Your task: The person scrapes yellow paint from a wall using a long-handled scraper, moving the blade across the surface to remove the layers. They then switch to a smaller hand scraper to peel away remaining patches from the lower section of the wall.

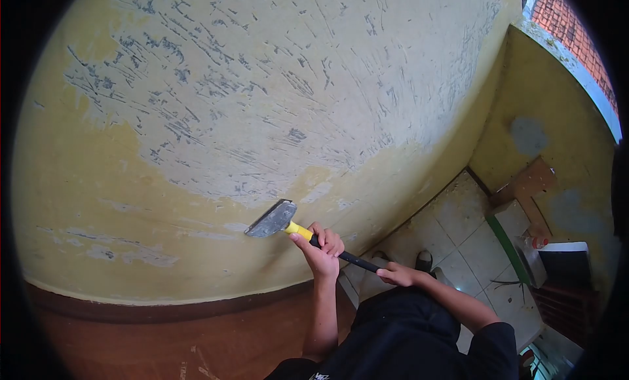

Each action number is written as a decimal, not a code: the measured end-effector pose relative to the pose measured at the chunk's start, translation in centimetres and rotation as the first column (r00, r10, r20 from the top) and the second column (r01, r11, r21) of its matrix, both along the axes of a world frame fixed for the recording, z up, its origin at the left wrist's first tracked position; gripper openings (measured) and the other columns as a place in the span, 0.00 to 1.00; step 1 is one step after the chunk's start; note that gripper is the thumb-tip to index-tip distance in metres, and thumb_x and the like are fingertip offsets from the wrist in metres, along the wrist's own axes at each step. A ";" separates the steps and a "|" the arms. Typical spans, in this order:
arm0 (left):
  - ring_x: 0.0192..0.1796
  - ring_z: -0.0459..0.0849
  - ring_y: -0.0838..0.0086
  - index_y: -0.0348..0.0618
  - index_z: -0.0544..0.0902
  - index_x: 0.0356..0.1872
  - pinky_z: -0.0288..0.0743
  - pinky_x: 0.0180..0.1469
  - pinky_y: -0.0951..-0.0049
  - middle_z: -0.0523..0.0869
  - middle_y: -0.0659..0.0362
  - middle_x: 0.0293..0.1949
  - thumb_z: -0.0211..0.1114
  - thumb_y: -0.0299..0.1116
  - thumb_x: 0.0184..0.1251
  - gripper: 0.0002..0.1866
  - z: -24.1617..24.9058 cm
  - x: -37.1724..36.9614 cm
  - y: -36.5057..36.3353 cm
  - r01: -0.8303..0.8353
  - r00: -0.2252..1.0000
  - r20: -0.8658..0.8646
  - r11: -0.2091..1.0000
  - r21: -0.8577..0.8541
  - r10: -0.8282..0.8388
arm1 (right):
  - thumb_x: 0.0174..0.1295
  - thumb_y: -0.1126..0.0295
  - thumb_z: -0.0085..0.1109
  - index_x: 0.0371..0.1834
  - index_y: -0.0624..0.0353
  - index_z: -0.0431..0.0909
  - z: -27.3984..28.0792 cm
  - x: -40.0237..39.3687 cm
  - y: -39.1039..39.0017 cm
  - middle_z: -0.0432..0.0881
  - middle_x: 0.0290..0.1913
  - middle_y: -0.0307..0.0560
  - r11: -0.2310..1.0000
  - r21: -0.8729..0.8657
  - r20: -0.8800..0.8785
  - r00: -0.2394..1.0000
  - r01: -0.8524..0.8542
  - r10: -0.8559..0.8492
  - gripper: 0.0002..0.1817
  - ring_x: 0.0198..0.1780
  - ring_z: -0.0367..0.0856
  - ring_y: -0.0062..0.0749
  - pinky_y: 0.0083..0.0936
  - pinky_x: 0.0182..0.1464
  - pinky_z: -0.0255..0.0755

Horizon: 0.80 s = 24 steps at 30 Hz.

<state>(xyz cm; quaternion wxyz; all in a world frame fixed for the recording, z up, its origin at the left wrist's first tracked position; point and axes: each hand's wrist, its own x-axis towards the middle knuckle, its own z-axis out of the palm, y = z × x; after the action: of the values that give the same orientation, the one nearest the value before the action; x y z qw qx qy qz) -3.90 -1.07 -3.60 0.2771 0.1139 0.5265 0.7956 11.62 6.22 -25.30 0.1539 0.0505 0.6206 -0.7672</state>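
Observation:
A long-handled scraper [274, 219] with a grey metal blade, a yellow collar and a black shaft rests its blade against the yellow wall [262, 105]. My left hand [321, 246] grips the shaft just behind the yellow collar. My right hand [396, 273] grips the black shaft farther back, near its end. The wall above the blade is scraped pale, with many grey scratch marks. Below and left of the blade the paint is still solid yellow.
A brown band [164, 311] runs along the bottom of the wall. Pale floor tiles [458, 229] lie to the right, with my shoe [424, 259] on them. A low yellow wall [544, 137], wooden boards [531, 180] and a dark box [567, 265] stand at far right.

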 end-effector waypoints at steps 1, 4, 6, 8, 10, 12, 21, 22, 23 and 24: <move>0.13 0.46 0.82 0.52 0.57 0.20 0.42 0.17 0.79 0.51 0.70 0.11 0.31 0.76 0.63 0.35 -0.1 0.0 0.0 0.003 1.000 -0.001 1.000 0.000 -0.003 | 0.67 0.36 0.41 0.12 0.55 0.62 0.2 0.0 0.2 0.57 0.13 0.33 1.000 0.000 -0.001 1.000 0.003 -0.003 0.36 0.18 0.54 0.22 0.30 0.22 0.51; 0.13 0.46 0.82 0.52 0.57 0.20 0.43 0.17 0.78 0.51 0.70 0.11 0.31 0.76 0.63 0.35 -0.4 0.0 0.0 -0.016 1.000 0.012 1.000 0.004 0.016 | 0.67 0.36 0.41 0.12 0.56 0.63 0.8 0.1 0.4 0.58 0.13 0.34 0.999 0.037 -0.006 1.000 0.025 -0.025 0.36 0.19 0.55 0.23 0.29 0.23 0.52; 0.13 0.47 0.82 0.52 0.58 0.20 0.43 0.17 0.78 0.51 0.70 0.11 0.31 0.76 0.63 0.35 -0.6 0.0 0.0 -0.012 1.000 0.010 1.000 0.018 0.012 | 0.67 0.36 0.42 0.12 0.57 0.64 0.7 0.3 0.5 0.60 0.13 0.35 0.998 0.063 0.020 1.000 0.021 -0.023 0.37 0.19 0.57 0.23 0.30 0.23 0.54; 0.13 0.47 0.82 0.52 0.58 0.19 0.44 0.17 0.79 0.51 0.70 0.11 0.31 0.76 0.63 0.35 -0.4 0.1 0.2 -0.020 1.000 0.010 1.000 0.016 0.020 | 0.66 0.36 0.42 0.12 0.58 0.66 1.0 0.2 0.7 0.62 0.13 0.37 0.995 0.098 0.025 0.999 0.021 -0.024 0.37 0.19 0.59 0.25 0.31 0.24 0.56; 0.13 0.47 0.82 0.52 0.57 0.19 0.44 0.17 0.79 0.51 0.70 0.10 0.31 0.76 0.63 0.36 -0.1 0.3 0.3 -0.018 1.000 0.004 1.000 0.013 0.018 | 0.66 0.36 0.42 0.13 0.59 0.67 1.9 0.5 1.2 0.64 0.13 0.39 0.989 0.146 0.019 0.999 0.028 -0.031 0.37 0.19 0.62 0.27 0.32 0.25 0.59; 0.13 0.47 0.82 0.52 0.57 0.19 0.43 0.18 0.78 0.51 0.70 0.10 0.32 0.76 0.63 0.36 0.1 0.4 0.6 -0.012 1.000 0.003 1.000 0.017 0.012 | 0.66 0.36 0.42 0.14 0.61 0.69 2.4 0.9 1.7 0.66 0.13 0.43 0.977 0.210 0.005 0.999 0.042 -0.044 0.37 0.19 0.65 0.32 0.34 0.27 0.62; 0.13 0.47 0.81 0.52 0.58 0.18 0.43 0.18 0.77 0.52 0.70 0.10 0.33 0.77 0.63 0.36 0.4 1.1 0.8 0.066 0.993 0.091 0.989 0.131 -0.078 | 0.69 0.42 0.40 0.31 0.67 0.78 8.9 4.4 3.3 0.78 0.26 0.65 0.890 0.438 -0.012 0.991 0.123 -0.131 0.33 0.35 0.77 0.62 0.47 0.41 0.70; 0.13 0.47 0.81 0.52 0.58 0.18 0.43 0.18 0.77 0.52 0.69 0.10 0.33 0.77 0.62 0.36 0.6 1.2 0.8 0.066 0.991 0.110 0.988 0.136 -0.082 | 0.69 0.43 0.40 0.33 0.67 0.78 9.4 5.0 3.4 0.78 0.28 0.66 0.882 0.455 -0.001 0.991 0.121 -0.135 0.33 0.36 0.77 0.64 0.48 0.42 0.70; 0.13 0.47 0.82 0.52 0.58 0.18 0.43 0.18 0.77 0.52 0.69 0.10 0.34 0.77 0.62 0.36 0.7 1.4 0.8 0.066 0.988 0.128 0.988 0.141 -0.085 | 0.69 0.43 0.41 0.34 0.67 0.78 9.8 5.5 3.3 0.79 0.28 0.66 0.874 0.469 0.017 0.989 0.123 -0.149 0.32 0.37 0.77 0.63 0.47 0.42 0.70; 0.13 0.47 0.81 0.52 0.58 0.19 0.44 0.18 0.77 0.53 0.69 0.10 0.34 0.77 0.62 0.36 0.9 1.5 0.9 0.080 0.986 0.130 0.985 0.152 -0.100 | 0.69 0.44 0.41 0.34 0.66 0.79 10.1 6.0 3.3 0.79 0.29 0.66 0.866 0.484 0.034 0.986 0.125 -0.162 0.32 0.37 0.77 0.63 0.47 0.42 0.70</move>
<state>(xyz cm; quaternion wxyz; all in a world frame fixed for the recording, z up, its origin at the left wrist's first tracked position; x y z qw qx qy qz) -2.35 -0.20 -2.68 0.3391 0.1026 0.4407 0.8248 17.62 9.55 -15.21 0.1019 0.1614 0.7796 -0.5965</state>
